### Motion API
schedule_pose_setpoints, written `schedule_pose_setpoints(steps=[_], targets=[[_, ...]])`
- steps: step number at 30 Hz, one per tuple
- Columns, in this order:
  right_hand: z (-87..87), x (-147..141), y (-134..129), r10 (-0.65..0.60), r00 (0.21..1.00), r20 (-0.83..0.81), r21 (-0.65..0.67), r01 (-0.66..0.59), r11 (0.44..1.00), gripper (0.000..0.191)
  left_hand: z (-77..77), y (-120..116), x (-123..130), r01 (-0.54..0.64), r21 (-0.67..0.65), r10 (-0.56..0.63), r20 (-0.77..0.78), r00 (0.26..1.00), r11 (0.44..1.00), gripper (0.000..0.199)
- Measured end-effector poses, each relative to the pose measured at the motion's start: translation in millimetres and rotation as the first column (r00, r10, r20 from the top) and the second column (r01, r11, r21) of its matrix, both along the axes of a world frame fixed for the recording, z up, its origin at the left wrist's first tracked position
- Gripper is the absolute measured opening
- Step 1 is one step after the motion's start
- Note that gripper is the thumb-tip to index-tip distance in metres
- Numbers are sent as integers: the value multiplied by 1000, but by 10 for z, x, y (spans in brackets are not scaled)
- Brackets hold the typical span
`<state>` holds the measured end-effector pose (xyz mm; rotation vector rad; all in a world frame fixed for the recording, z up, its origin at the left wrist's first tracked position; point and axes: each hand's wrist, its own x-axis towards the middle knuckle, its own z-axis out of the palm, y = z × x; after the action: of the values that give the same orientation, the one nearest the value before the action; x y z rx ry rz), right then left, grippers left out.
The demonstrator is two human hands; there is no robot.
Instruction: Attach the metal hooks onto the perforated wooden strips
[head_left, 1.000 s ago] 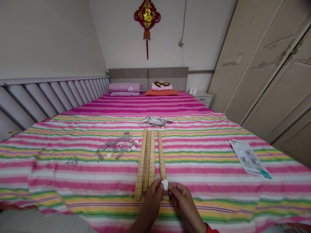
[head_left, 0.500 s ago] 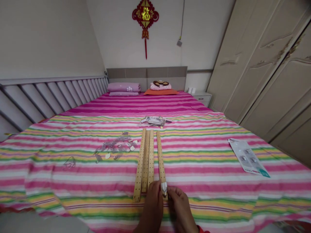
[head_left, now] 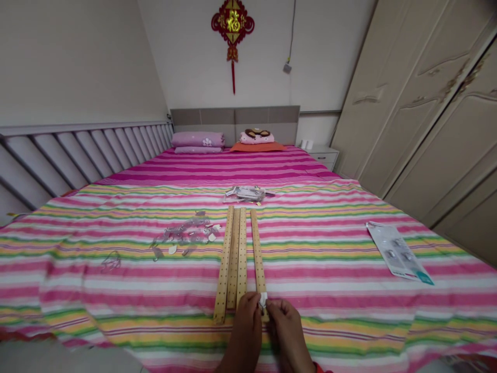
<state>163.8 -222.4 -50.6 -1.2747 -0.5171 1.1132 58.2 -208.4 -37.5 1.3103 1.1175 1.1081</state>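
A small white hook piece (head_left: 263, 299) lies over the near end of a narrow wooden strip (head_left: 257, 248) with holes. My left hand (head_left: 247, 324) is closed at the piece's left side, thumb and finger pinched on its edge. At its right side, my right hand (head_left: 287, 326) pinches the other edge with thumb and index finger. Left of the strip stands a longer wooden piece (head_left: 241, 259) with rows of holes, joined by parallel pieces. The fingertips partly cover the hook and the strip's end.
Small plastic-wrapped parts (head_left: 186, 230) are scattered on the left of the striped cloth (head_left: 330, 300). A plastic bag (head_left: 248, 194) lies beyond the wood, a blister pack (head_left: 398, 254) at the right, and a thin clear wrapper (head_left: 112, 261) at the far left.
My left fingertips have moved up and right onto the white piece's edge, and my right fingertips now cover more of it. The wooden pieces have hardly moved.
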Motion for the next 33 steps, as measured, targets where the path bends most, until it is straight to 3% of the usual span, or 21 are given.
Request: schedule_pose_setpoints(steps=[6,10,18,22,26,30,33], targets=[[6,23,48,17,999,-37,-94,-21,995,35,-12,-6,-5,100,28,-97,-90,991,995,32],[-28,44,57,28,998,-48,-132,-35,991,38,-40,-8,21,103,10,-102,-49,994,995,37],[-42,70,82,8,1000,-7,-53,-8,999,40,-130,-8,39,56,20,-56,34,998,998,35],[22,118,73,12,992,122,9,-13,1000,43,-67,-28,-2,83,39,-81,-39,996,996,32],[71,185,20,53,966,255,74,-74,994,47,21,-50,-27,24,102,-9,-146,989,994,25],[62,231,-6,133,953,274,90,-164,982,43,40,-38,-63,100,91,-74,-256,964,991,8],[25,244,2,140,950,277,99,-174,980,41,27,-35,-72,123,96,-85,-328,941,988,10]])
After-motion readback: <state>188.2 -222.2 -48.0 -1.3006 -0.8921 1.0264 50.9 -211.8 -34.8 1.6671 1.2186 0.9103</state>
